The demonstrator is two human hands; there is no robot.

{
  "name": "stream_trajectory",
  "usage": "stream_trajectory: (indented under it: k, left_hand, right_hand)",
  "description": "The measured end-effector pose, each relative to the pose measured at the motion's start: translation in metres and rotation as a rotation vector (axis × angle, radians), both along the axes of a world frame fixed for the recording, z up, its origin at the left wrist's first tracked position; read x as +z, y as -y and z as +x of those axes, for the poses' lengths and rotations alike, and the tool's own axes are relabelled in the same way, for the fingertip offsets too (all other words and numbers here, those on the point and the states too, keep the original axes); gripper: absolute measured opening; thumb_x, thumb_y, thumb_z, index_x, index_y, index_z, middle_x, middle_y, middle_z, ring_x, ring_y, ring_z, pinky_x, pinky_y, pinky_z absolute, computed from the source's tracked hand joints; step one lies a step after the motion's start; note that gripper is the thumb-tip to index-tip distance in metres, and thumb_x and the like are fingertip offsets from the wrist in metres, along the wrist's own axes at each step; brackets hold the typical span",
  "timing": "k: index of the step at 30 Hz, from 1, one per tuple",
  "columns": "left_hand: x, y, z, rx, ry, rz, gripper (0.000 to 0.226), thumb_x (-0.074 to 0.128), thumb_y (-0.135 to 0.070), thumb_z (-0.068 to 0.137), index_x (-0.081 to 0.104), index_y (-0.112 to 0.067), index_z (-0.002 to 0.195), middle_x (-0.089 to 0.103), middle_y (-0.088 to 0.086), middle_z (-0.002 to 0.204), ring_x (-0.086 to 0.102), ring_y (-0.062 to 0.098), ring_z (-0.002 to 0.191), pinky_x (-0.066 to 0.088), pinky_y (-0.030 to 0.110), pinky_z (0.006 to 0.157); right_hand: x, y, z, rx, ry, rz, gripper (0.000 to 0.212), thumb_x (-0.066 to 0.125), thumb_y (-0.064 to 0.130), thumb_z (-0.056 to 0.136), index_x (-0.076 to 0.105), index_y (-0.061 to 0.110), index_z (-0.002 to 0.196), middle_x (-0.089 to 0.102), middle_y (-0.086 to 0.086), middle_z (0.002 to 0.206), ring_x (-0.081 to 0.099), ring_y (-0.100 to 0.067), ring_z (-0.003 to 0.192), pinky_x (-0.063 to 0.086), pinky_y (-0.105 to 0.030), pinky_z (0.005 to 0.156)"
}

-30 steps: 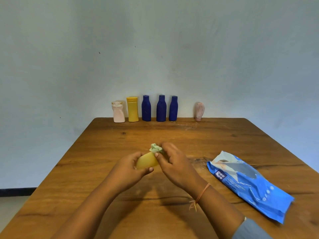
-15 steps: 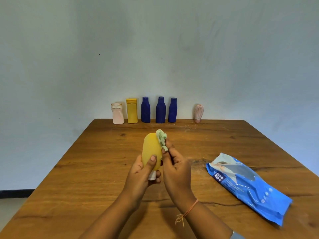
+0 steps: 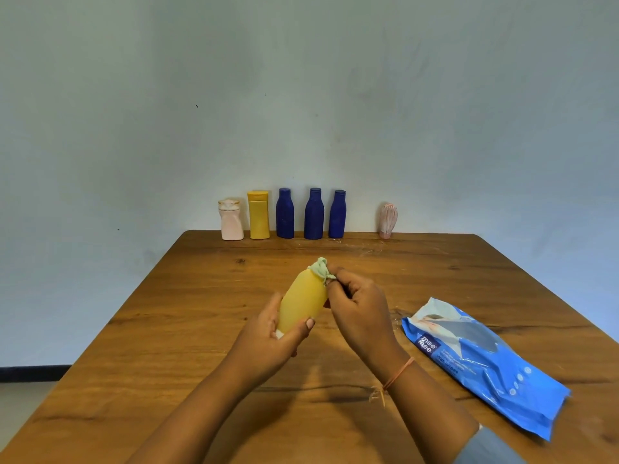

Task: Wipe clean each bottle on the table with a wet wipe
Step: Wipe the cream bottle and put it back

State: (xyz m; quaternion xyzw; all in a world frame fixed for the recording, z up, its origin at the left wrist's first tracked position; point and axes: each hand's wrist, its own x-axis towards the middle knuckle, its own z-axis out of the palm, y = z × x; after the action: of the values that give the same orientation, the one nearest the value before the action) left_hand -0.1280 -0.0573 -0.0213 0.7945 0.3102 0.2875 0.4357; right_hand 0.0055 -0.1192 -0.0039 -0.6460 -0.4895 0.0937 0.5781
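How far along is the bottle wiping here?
Done: cannot tell from looks. In hand: the left hand grips a yellow bottle while the right hand pinches a wipe on its far end. Left: possibly the six bottles standing at the far edge of the table.

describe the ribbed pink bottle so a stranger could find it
Follow the wooden table to its far edge. Right of the three dark blue bottles, across a gap, the ribbed pink bottle stands alone, bulb-shaped on a narrow foot.
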Motion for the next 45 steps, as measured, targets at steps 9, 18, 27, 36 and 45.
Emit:
stream_trajectory:
  k: [9, 18, 27, 36, 45]
  left_hand:
    - [0.003, 0.01, 0.01, 0.14, 0.243, -0.177, 0.013, 0.057, -0.027, 0.088, 0.052, -0.025, 0.1, 0.063, 0.006, 0.083, 0.055, 0.01, 0.058, 0.043, 0.02, 0.046]
    - [-0.002, 0.003, 0.006, 0.031, -0.049, 0.086, 0.028, 0.062, -0.044, 0.076, 0.053, -0.032, 0.1, 0.064, -0.002, 0.08, 0.062, 0.014, 0.067, 0.054, 0.037, 0.06]
    - [-0.01, -0.001, -0.001, 0.082, -0.048, 0.277, 0.029, 0.061, -0.042, 0.083, 0.052, -0.033, 0.109, 0.063, -0.008, 0.082, 0.058, 0.008, 0.068, 0.049, 0.036, 0.06]
    - [-0.018, 0.013, 0.016, 0.214, 0.256, -0.072, 0.014, 0.061, -0.025, 0.086, 0.051, -0.018, 0.093, 0.063, 0.012, 0.081, 0.057, 0.013, 0.058, 0.045, 0.025, 0.05]
    - [-0.005, 0.006, 0.007, 0.065, -0.174, 0.362, 0.031, 0.052, -0.04, 0.088, 0.04, -0.031, 0.115, 0.058, -0.009, 0.092, 0.056, 0.005, 0.076, 0.051, 0.032, 0.067]
  right_hand:
    - [-0.007, 0.0, -0.012, 0.082, -0.144, 0.092, 0.03, 0.05, 0.011, 0.094, 0.054, 0.022, 0.122, 0.059, 0.034, 0.091, 0.062, 0.002, 0.088, 0.056, -0.028, 0.076]
    - [-0.007, -0.003, -0.013, 0.015, -0.027, 0.142, 0.031, 0.047, 0.008, 0.094, 0.059, 0.024, 0.119, 0.059, 0.015, 0.11, 0.054, 0.006, 0.097, 0.048, -0.015, 0.082]
    - [-0.004, -0.003, 0.0, 0.184, 0.325, 0.03, 0.036, 0.046, 0.004, 0.092, 0.057, 0.017, 0.124, 0.057, 0.008, 0.113, 0.052, 0.0, 0.104, 0.044, -0.013, 0.085]
    - [-0.014, 0.002, -0.033, 0.14, -0.829, 0.129, 0.023, 0.048, 0.009, 0.095, 0.063, 0.017, 0.11, 0.069, 0.003, 0.09, 0.061, -0.005, 0.08, 0.052, -0.023, 0.073]
    - [-0.009, -0.003, -0.013, 0.05, 0.237, 0.05, 0.032, 0.04, 0.012, 0.087, 0.065, 0.023, 0.105, 0.056, 0.01, 0.105, 0.051, -0.005, 0.102, 0.047, -0.023, 0.082]
